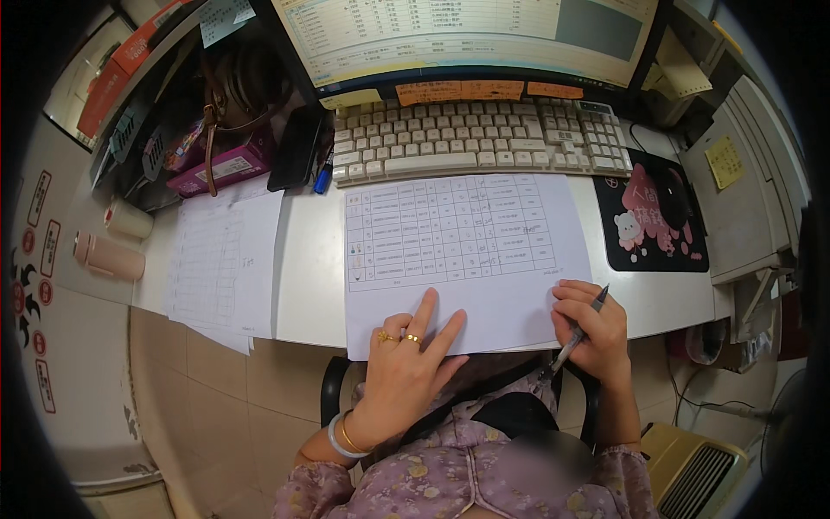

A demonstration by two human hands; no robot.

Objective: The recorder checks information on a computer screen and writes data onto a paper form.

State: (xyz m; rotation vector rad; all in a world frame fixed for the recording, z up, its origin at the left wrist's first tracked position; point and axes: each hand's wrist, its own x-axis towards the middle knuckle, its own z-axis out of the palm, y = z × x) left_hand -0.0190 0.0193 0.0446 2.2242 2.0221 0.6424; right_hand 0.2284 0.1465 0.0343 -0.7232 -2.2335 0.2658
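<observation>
A printed table sheet (452, 234) lies on the white desk below the keyboard, with a few handwritten marks in its columns. My left hand (408, 374) rests on the lower part of this sheet, fingers apart, with the index fingertip just under the printed table. It wears rings and two bangles and holds nothing. At the sheet's lower right corner, my right hand (598, 333) is closed around a grey pen (571, 345). The pen slants, one end pointing up and away and the other down toward my lap.
A beige keyboard (471, 138) stands before the monitor (475, 43). On the right are a mouse (666, 192), a dark mouse pad (635, 251) and a printer (748, 164). More papers (216, 268), a black phone (295, 149), a blue pen (323, 177) and a pink bottle (108, 255) lie left.
</observation>
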